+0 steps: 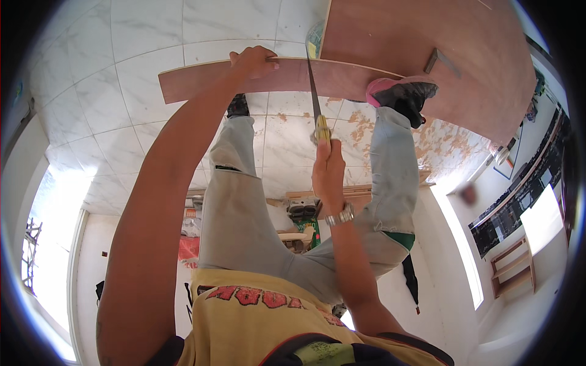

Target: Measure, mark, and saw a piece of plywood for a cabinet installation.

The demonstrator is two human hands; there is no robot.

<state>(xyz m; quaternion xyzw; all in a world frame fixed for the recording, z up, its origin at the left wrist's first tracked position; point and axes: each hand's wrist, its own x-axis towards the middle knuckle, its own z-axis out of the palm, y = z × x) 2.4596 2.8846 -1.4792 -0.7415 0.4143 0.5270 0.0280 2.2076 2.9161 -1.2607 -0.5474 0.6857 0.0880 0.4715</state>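
Note:
A handsaw (314,91) with a yellow handle is in my right hand (329,168), fingers wrapped round the grip. Its narrow dark blade points away from me and crosses a long reddish-brown wooden board (210,81); whether the teeth have cut into the edge, I cannot tell. My left hand (253,62) grips the board's far edge, to the left of the blade. On the right, my shoe (400,94), black and pink, rests at the board's end. My other shoe (238,105) shows just below the board, under my left forearm.
A large brown wooden sheet (390,36) lies at the far right, with a try square (441,63) on top. Sawdust (448,143) is scattered over white tiles (146,79). A greenish round object (315,39) stands beyond the blade. A wooden rack (513,268) is at the right.

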